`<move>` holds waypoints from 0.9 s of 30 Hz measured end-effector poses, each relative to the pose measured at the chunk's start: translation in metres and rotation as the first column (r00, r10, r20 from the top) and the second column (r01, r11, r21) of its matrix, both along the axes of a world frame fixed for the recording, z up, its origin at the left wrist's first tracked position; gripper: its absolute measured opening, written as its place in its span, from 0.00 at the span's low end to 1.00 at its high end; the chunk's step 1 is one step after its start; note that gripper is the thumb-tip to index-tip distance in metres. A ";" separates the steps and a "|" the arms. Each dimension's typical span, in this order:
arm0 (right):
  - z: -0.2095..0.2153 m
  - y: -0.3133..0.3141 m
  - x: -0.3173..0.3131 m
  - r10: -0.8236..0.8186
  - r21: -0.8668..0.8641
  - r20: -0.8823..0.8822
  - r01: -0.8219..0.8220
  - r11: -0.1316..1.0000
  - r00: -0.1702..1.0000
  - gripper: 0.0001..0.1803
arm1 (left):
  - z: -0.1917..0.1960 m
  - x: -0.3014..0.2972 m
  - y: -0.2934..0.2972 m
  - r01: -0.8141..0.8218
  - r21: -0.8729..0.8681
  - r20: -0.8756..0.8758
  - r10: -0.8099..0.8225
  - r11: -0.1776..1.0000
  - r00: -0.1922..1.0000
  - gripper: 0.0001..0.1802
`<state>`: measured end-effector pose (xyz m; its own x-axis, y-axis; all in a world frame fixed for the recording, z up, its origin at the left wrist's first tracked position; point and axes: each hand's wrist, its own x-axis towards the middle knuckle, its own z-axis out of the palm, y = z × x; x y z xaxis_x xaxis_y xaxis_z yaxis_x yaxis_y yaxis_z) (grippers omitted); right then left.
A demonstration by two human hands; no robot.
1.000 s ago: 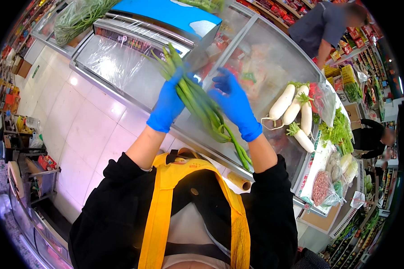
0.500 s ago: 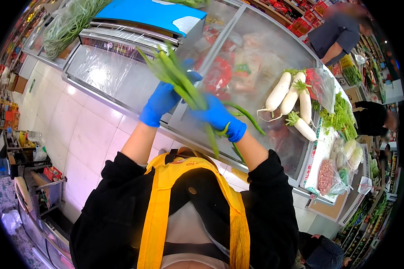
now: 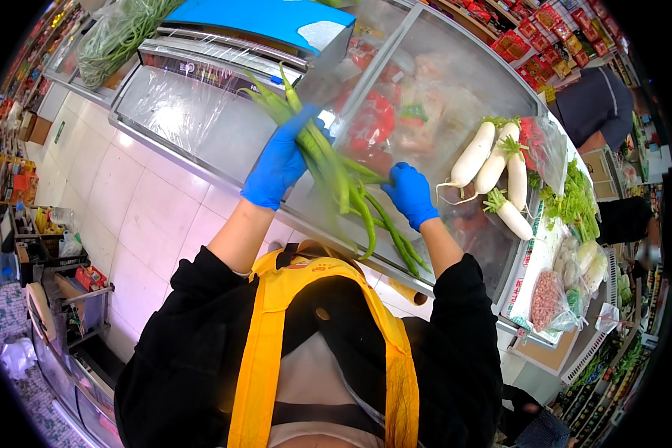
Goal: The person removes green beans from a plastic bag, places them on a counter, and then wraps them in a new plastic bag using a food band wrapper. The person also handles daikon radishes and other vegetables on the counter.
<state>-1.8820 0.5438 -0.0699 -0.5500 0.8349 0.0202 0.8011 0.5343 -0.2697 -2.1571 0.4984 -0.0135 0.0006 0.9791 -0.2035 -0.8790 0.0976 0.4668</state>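
Over the freezer (image 3: pixel 467 84), our left hand (image 3: pixel 278 163) wraps firmly around the far part of the greens (image 3: pixel 325 166), whose long axis slants rightward to the freezer's near edge, while our right hand (image 3: pixel 412 197), nearer the loose ends, closes its fingers, seemingly pinching one stalk.

Over there is a black top (image 3: pixel 179 336) with roomy sleeves (image 3: pixel 209 276) and a brown button (image 3: pixel 322 314), broad yellow apron straps (image 3: pixel 261 366), a pale inner layer (image 3: pixel 317 373), and blue gloves (image 3: pixel 275 170) over both hands (image 3: pixel 412 196).
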 end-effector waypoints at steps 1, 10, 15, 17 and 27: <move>0.003 0.000 0.000 -0.011 -0.048 -0.044 0.009 0.999 0.999 0.17 | -0.001 0.000 0.000 -0.006 -0.023 -0.006 0.006 1.000 1.000 0.11; 0.077 0.020 0.001 -0.294 -0.486 -0.591 -0.040 0.873 0.751 0.16 | -0.005 0.001 -0.005 0.024 -0.137 0.015 -0.022 0.990 1.000 0.11; 0.104 0.015 -0.009 -0.455 -0.556 -0.714 -0.036 0.830 0.532 0.16 | -0.003 0.006 -0.011 0.056 -0.118 -0.024 -0.060 0.991 0.998 0.11; 0.122 0.011 -0.015 -0.522 -0.562 -0.787 -0.030 0.827 0.329 0.16 | -0.004 0.007 -0.011 0.054 -0.103 -0.048 -0.059 0.993 0.997 0.11; 0.133 -0.030 -0.060 -0.503 -0.363 -0.817 -0.425 0.829 -0.283 0.11 | -0.008 0.012 -0.019 0.012 -0.105 0.007 -0.011 0.994 1.000 0.15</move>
